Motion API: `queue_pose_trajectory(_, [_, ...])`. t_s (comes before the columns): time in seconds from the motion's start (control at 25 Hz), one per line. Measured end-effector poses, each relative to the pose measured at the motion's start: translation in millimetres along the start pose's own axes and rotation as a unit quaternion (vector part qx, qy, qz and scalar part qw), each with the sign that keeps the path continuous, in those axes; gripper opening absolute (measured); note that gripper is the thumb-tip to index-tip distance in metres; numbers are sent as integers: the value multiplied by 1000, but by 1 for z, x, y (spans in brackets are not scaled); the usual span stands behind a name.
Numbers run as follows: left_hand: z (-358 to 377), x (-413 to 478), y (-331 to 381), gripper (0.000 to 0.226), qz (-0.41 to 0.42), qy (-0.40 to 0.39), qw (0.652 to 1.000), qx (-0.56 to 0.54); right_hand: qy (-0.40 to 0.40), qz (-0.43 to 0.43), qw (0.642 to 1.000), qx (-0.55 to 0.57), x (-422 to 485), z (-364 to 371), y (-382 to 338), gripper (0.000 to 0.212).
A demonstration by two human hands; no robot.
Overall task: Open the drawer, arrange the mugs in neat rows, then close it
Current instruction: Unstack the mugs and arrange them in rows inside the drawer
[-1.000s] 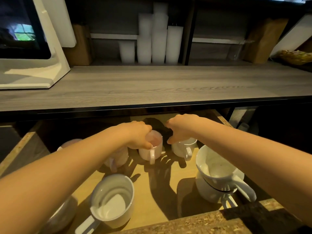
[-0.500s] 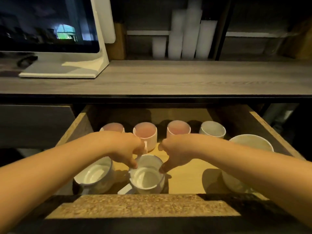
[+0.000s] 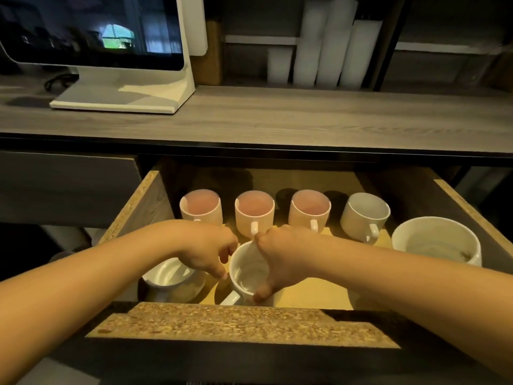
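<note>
The wooden drawer [image 3: 244,326] stands pulled out under the counter. Along its back wall stand three pink ribbed mugs [image 3: 254,211] and one white mug [image 3: 363,215], handles toward me. A big white mug [image 3: 435,240] sits at the right side. At the front centre is a white mug [image 3: 248,276], handle pointing front-left. My right hand [image 3: 283,259] grips its right rim, fingers over the edge and thumb low. My left hand [image 3: 205,251] has curled fingers pressed to its left side. Another white mug [image 3: 169,276] sits front-left, partly under my left wrist.
A grey wood counter [image 3: 305,118] overhangs the drawer's back. A white monitor [image 3: 91,29] on its stand is at the left, and stacks of white cups [image 3: 327,51] stand on the shelf behind. A closed drawer front [image 3: 63,187] lies left.
Both hands have left the back-row mugs and come forward to the front centre white mug. My right hand has closed over its rim. The view has drawn back.
</note>
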State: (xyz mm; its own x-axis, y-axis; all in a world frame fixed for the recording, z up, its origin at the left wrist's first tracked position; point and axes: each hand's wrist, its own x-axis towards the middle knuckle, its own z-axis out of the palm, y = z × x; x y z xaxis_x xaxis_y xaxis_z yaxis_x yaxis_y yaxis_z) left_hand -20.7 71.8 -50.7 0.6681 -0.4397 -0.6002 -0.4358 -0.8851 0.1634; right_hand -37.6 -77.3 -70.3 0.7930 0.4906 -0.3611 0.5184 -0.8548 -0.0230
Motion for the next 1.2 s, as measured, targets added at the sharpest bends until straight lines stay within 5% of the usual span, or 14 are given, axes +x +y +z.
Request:
queue_pose_trajectory(0.6, [1, -6, -8, 34, -26, 4, 998, 54, -32, -85, 996, -1, 19, -12, 20, 89])
queue_pose_trajectory(0.92, [-26, 14, 57, 31, 44, 129, 983, 125, -3, 75, 997, 12, -50, -37, 76, 45])
queue_pose_trajectory(1.2, [-33, 39, 143, 50, 174, 145, 967, 119, 39, 169, 984, 43, -121, -23, 140, 45])
